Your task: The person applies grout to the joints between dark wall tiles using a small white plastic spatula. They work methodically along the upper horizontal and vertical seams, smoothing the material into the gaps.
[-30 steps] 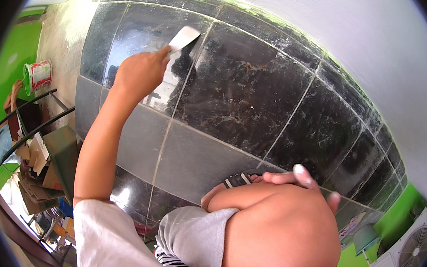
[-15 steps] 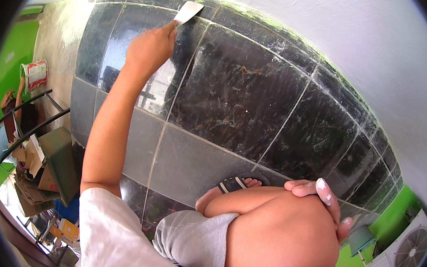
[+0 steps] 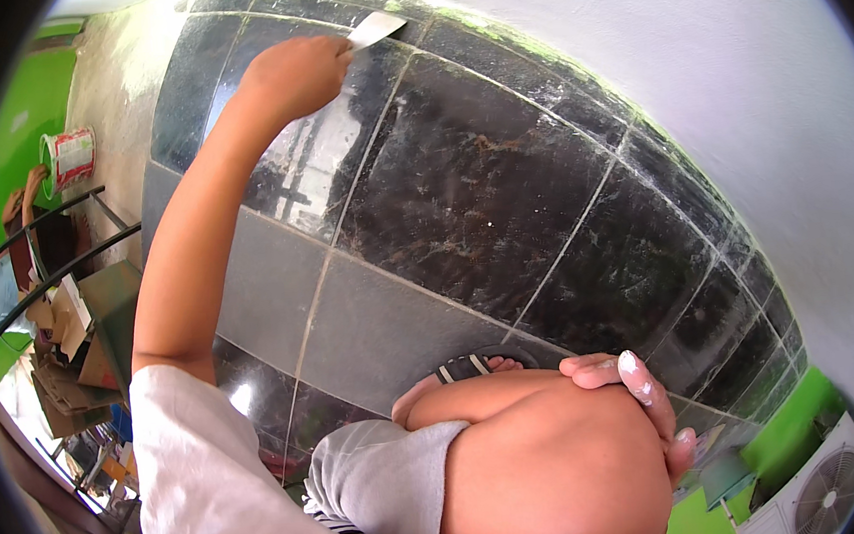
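Observation:
My left hand (image 3: 297, 76) is closed round the handle of a putty knife (image 3: 377, 30), at the far end of my stretched-out arm. The pale, flat blade lies against the dark floor tiles (image 3: 481, 182), close to the grout line near the wall's foot. The fist hides the handle. On the right, my right hand (image 3: 645, 390) rests over my bent knee (image 3: 562, 457) with its fingers apart and nothing in them. White smears mark those fingertips. My sandalled foot (image 3: 470, 368) stands on the tiles beyond the knee.
A white wall (image 3: 732, 62) meets the tiles along a green-stained edge. To the left are a bucket (image 3: 71, 161) with another person's arm (image 3: 34, 190) beside it, black metal bars (image 3: 65, 260) and cardboard (image 3: 70, 320). A fan unit (image 3: 826, 497) sits at lower right.
My left hand and the putty knife have shifted slightly, the forearm swinging a little to the left. My right hand stays on the knee, almost unmoved.

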Demonstrator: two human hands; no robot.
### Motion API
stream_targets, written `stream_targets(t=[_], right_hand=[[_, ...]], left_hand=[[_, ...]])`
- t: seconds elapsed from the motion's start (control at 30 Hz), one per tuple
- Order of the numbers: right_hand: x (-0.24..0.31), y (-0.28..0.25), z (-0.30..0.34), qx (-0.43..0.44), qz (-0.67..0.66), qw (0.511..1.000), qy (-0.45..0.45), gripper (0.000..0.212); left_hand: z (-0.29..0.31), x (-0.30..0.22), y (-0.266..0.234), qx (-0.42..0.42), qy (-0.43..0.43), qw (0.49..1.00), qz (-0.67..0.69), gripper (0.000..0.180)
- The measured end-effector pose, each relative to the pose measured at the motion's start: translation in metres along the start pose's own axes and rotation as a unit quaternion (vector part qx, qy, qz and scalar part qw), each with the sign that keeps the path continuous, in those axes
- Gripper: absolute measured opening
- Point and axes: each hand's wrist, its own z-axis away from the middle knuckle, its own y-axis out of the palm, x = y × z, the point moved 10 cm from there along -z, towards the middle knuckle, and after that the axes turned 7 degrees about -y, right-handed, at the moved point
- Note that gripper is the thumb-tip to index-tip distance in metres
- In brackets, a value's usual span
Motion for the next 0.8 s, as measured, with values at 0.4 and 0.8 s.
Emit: stream_targets(t=[0.4, 0.8], right_hand=[[-0.008, -0.012, 0.007, 0.031, -0.039, 0.998, -0.032, 0.073], [-0.007, -0.011, 0.011, 0.048, -0.045, 0.998, -0.010, 0.073]], left_hand=[[-0.014, 0.007, 0.005, 0.057, -0.008, 0.998, -0.007, 0.041], [0.081, -0.019, 0.007, 0.005, -0.023, 1.000, 0.004, 0.037]])
